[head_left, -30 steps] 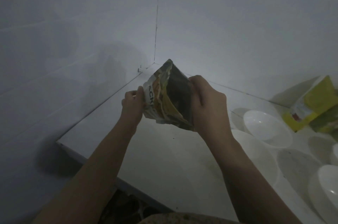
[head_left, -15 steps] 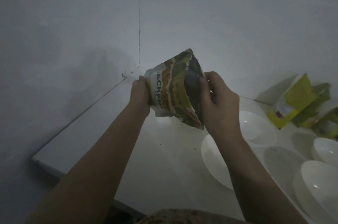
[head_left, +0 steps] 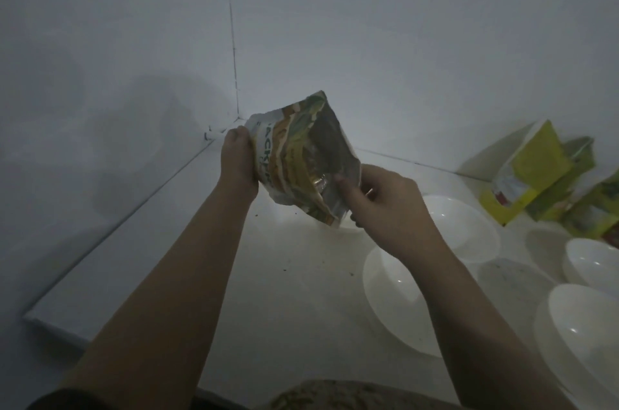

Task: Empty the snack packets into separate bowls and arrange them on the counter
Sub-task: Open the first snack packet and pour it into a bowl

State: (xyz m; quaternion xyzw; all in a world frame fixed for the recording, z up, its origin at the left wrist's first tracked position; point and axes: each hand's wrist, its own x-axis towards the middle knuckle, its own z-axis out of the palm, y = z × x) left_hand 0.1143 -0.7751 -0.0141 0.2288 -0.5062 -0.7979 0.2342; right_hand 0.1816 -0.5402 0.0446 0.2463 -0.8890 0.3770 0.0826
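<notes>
A crinkled green and yellow snack packet (head_left: 294,158) is held up over the white counter (head_left: 294,275). My left hand (head_left: 237,161) grips its left edge. My right hand (head_left: 382,202) pinches the lower right corner of the packet with thumb and fingers. Several empty white bowls stand to the right: one under my right forearm (head_left: 392,305), one behind it (head_left: 462,225), and two near the right edge (head_left: 596,265) (head_left: 582,336).
Yellow-green snack packets (head_left: 536,175) lean against the back wall at the far right. White walls meet in a corner (head_left: 234,74) behind the packet. The counter's left front edge (head_left: 50,322) drops off. Small crumbs dot the counter.
The packet has tilted, with its top further left. My right hand slid from the packet's right side down to its lower right corner. The view shifted slightly.
</notes>
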